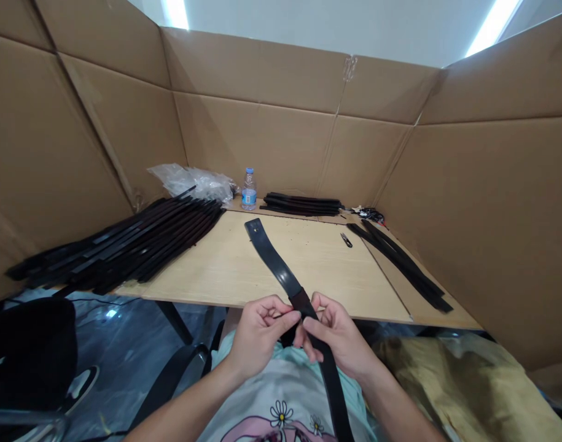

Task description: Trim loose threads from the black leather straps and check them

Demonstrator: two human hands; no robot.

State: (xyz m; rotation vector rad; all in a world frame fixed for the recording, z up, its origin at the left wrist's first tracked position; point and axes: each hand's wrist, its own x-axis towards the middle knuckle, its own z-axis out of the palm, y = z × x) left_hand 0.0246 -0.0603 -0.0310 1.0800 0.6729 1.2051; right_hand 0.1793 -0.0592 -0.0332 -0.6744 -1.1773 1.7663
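Observation:
A long black strip (277,265), glossy at its far end and with a small hole near the tip, slants from over the table down to my lap. Part way along, a dull dark sleeve or cover (301,301) wraps it. My left hand (265,328) pinches the strip's left edge between thumb and fingers. On the opposite edge my right hand (338,334) grips it, with the thumb on top and fingers beneath. Both hands are close together, just in front of the table edge. What the fingertips do underneath is hidden.
Many black strips (124,245) lie piled at left, with more stacked at the back (303,204) and a few at right (400,264). Thread snips (346,240), a water bottle (249,190) and clear plastic bags (193,182) are on the table (225,270). Cardboard walls (257,129) enclose it.

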